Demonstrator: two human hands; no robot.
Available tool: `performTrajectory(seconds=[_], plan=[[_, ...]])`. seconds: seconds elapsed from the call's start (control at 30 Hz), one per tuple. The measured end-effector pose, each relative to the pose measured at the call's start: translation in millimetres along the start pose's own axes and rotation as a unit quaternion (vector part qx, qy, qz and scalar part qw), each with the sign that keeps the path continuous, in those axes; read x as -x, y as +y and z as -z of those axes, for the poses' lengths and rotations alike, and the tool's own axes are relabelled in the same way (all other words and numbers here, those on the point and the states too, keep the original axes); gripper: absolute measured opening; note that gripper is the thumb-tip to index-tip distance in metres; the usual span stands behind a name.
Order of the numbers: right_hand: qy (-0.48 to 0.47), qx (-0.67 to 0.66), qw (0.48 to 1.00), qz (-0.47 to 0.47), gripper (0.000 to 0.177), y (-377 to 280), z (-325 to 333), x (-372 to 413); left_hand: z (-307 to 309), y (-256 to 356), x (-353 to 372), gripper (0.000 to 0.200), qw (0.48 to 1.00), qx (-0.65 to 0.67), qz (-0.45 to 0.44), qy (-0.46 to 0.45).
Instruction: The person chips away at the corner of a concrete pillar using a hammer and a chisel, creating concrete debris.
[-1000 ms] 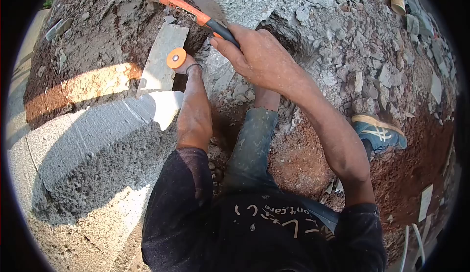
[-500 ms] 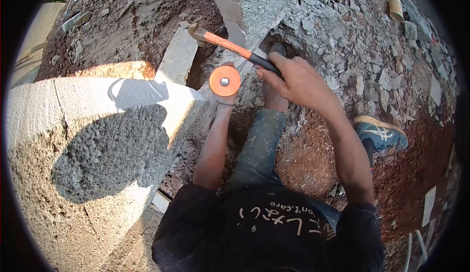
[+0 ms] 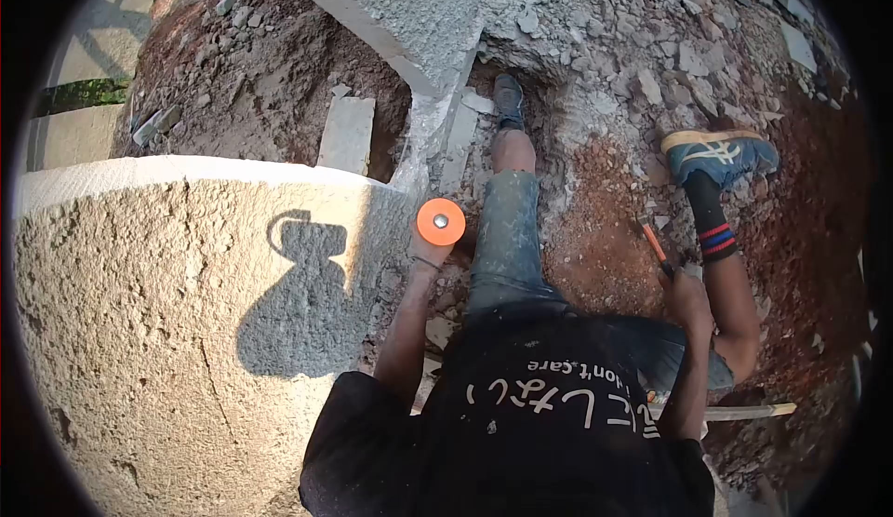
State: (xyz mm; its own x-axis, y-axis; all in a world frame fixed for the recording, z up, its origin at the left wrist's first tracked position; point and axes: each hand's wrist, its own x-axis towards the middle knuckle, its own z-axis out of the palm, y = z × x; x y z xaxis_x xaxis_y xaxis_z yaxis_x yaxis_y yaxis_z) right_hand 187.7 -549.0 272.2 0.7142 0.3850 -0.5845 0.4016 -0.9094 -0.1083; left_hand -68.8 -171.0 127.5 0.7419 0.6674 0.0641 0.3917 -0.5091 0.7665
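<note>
Hands well apart here: the left hand [image 3: 429,250] is closed round an orange-capped tool [image 3: 441,222] beside the rough concrete block [image 3: 139,284], cap turned up at us, long axis nearly end-on, shaft hidden below; and over by the bent leg [image 3: 730,289], the right hand [image 3: 686,295] grips a hammer [image 3: 657,249], handle slanting forward and slightly left above reddish soil [image 3: 586,261], head indistinct
</note>
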Motion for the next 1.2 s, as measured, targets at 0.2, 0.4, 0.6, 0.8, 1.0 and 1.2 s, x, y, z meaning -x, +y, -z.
performTrajectory(seconds=[0.2,0.4,0.6,0.8,1.0,1.2], plan=[[0.103,-0.021,0.994,-0.002,0.021,3,-64,-4,10,-45,33,0.007,0.992,-0.115,-0.026,0.039],[0.004,-0.076,0.997,-0.028,0.030,18,-56,-11,20,-96,94,0.008,0.981,0.010,0.193,0.021],[0.025,-0.108,0.993,-0.035,0.022,26,-51,-10,30,-55,82,0.007,0.958,0.075,0.275,0.024],[0.021,-0.130,0.990,-0.040,0.029,43,-74,-21,29,-77,74,0.009,0.928,0.207,0.311,-0.005],[0.033,-0.131,0.991,-0.024,0.026,47,-80,-23,32,-76,74,0.018,0.918,0.204,0.339,-0.013],[0.051,-0.132,0.990,-0.012,0.020,40,-77,-19,31,-60,72,0.020,0.904,0.236,0.356,-0.001]])
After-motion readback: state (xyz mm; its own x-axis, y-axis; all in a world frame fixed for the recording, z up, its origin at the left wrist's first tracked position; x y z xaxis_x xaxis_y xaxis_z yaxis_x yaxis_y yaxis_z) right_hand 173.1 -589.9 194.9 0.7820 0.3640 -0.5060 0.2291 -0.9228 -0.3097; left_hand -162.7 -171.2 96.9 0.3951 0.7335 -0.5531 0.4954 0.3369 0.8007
